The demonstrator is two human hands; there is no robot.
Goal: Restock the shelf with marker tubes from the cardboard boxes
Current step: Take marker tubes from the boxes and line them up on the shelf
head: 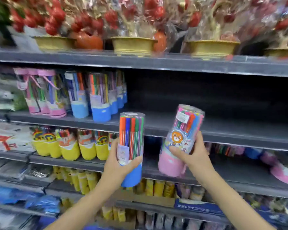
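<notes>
Head view: bare shelf [223,125] right of blue-based tubes [100,112]

The left hand [121,161] holds one marker tube [131,146] upright in front of the shelf [223,128]. The right hand [192,155] holds a second tube [181,140] to the right of it, tilted to the right. On the shelf, to the left, more tubes [83,95] stand in rows. Above it stand pots [133,45] on the top shelf [173,64]; below it stand further tubes [70,146] at the left.
</notes>
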